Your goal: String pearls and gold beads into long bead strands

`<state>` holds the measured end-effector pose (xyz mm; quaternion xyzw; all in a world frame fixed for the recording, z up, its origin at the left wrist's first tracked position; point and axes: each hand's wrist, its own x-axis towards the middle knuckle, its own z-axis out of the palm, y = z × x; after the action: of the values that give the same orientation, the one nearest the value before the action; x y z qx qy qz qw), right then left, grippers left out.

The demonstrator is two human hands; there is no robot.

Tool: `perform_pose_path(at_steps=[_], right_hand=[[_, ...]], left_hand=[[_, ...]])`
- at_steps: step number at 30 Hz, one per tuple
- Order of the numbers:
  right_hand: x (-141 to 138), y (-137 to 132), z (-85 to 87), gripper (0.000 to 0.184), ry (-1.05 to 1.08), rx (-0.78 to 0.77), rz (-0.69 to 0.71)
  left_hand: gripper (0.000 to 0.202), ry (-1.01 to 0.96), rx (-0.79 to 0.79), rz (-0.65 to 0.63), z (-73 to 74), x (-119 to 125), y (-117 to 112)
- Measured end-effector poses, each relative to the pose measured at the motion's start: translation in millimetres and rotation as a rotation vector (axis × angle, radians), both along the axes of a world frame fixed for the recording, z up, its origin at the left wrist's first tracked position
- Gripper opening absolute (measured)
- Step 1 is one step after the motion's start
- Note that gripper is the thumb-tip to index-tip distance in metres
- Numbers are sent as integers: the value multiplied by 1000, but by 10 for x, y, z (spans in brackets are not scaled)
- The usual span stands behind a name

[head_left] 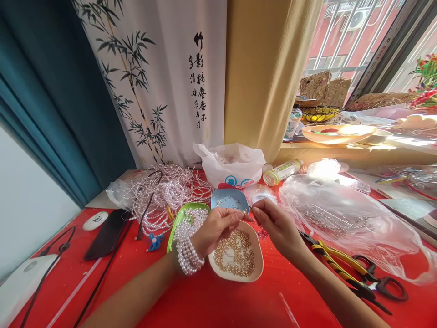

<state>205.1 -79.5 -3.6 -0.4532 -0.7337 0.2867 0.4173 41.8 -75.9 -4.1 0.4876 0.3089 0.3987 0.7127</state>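
My left hand (218, 225) is closed in a pinch above the bowls, and what its fingertips hold is too small to name. Strands of pearly beads (188, 257) wrap its wrist. Close by on the right, my right hand (278, 225) pinches a thin, dark, wire-like piece near the left fingertips. Beneath both hands lies a cream bowl (235, 277) of gold beads (243, 259). A green tray (170, 237) with white pearl beads (193, 221) is partly hidden by my left hand. Behind the fingers stands a blue dish (214, 197) with small metal bits.
Pliers (336, 262) and scissors (385, 287) lie to the right by a clear plastic bag (341, 214). Pearl strings (167, 187) are heaped at the back left, near a black phone (107, 234). A white bag (228, 161) and a can (283, 172) stand and lie behind.
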Motion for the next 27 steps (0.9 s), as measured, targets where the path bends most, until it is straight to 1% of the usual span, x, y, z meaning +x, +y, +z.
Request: perform_pose_path(at_steps=[4, 7, 9, 13, 15, 17, 19, 21, 23, 27], right_hand=[[9, -22, 49, 24, -31, -45, 25], [-44, -58, 64, 27, 7, -154, 48], [-121, -95, 63, 30, 108, -270, 81], [-278, -170, 55, 27, 350, -564, 137], [-313, -192, 47, 26, 460, -646, 148], [-321, -202, 33, 24, 528, -667, 150], [-318, -211, 11, 23, 530, -637, 134], [-320, -224, -21, 20, 454, -525, 96], [-326, -243, -58, 17, 285, -335, 49], [-328, -290, -129, 14, -189, 108, -36]], left_hand=[[27, -37, 22, 122, -6, 17, -3], [28, -36, 36, 216, -24, 25, 4], [29, -10, 64, 258, -44, 33, 3], [29, 49, 139, 295, -76, 55, -16], [27, 77, 182, 326, -79, 64, -27], [25, 98, 226, 365, -76, 69, -33], [24, 114, 241, 389, -73, 70, -36], [23, 129, 229, 410, -71, 72, -43], [22, 147, 225, 418, -68, 75, -57], [23, 172, 256, 429, -49, 82, -108]])
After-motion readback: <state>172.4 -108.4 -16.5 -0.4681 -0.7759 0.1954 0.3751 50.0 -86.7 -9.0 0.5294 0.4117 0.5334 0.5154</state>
